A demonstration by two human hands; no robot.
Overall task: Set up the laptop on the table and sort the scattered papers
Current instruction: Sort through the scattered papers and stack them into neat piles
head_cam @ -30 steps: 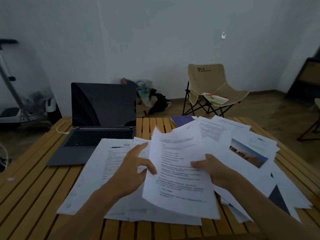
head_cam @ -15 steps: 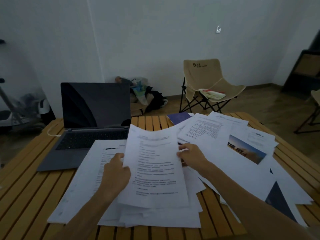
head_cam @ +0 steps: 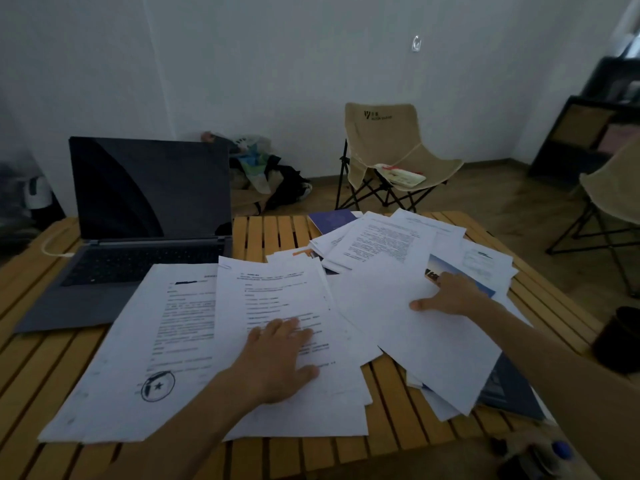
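An open grey laptop [head_cam: 138, 237] with a dark screen stands at the back left of the slatted wooden table [head_cam: 263, 233]. A stack of printed sheets [head_cam: 277, 296] lies in front of me, partly over a large stamped sheet [head_cam: 138, 358]. My left hand [head_cam: 280, 358] rests flat on that stack, fingers straight. More papers lie scattered to the right [head_cam: 391, 244], one with a colour photo [head_cam: 460, 275]. My right hand [head_cam: 450, 296] lies spread on a blank white sheet [head_cam: 433, 337] there, fingers straight.
A blue booklet [head_cam: 332, 220] lies at the table's far edge. A dark cup [head_cam: 620, 341] stands at the right edge. A white cable [head_cam: 52, 247] runs left of the laptop. Beige folding chairs [head_cam: 388, 154] and bags [head_cam: 266, 174] are on the floor behind.
Both hands held a printed sheet up, then laid it on the stack. My left hand now presses it flat; my right hand has let go and moved right onto the scattered papers.
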